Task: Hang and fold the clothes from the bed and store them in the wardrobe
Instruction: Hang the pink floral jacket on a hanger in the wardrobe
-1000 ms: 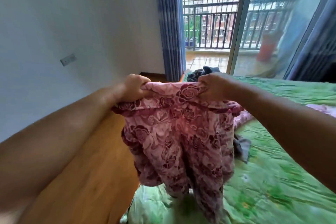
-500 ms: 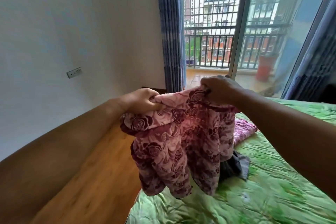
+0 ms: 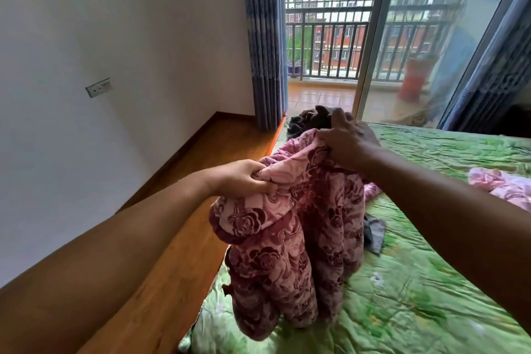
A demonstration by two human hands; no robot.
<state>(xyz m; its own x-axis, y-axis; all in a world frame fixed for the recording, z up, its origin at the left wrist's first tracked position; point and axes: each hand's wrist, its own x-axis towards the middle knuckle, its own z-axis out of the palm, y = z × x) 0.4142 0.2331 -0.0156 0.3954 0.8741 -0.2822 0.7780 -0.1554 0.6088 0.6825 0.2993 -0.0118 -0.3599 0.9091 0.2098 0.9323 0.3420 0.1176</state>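
Nearest the camera, both forearms reached forward over the left edge of the bed [image 3: 416, 304], which was covered in a green quilted spread.

Pink floral garment [image 3: 287, 253]: held up off the bed and hanging bunched, not spread. Its lower folds touched the spread close to the bed's left edge. Thick, quilted-looking fabric; which end was up could not be told.

Left hand [image 3: 244, 178]: fingers curled round a bunch of the garment's top edge, gripping it.

Right hand [image 3: 349, 146]: higher and farther out, closed over the top edge of the same garment.

Grey garment [image 3: 373, 236]: lay flat on the spread just beyond the hanging garment, partly hidden by it.

Light pink garment [image 3: 500, 184]: crumpled towards the bed's right edge, well apart from the hands.

Dark garment [image 3: 307, 119]: heaped at the far left corner of the bed, behind the right hand.

Beyond: blue curtain [image 3: 264, 37], then a balcony railing [image 3: 324, 46] through the glass door. No wardrobe or hanger in view.

Judgement: the step in hand was sorting out one garment before folding or hanging. Task early, since at least three other pieces lay untouched. Next move probably calls for finding the shoulders or waistband, shaking the garment open, then laying it flat on the spread. Bulky fabric may resist a tight fold.
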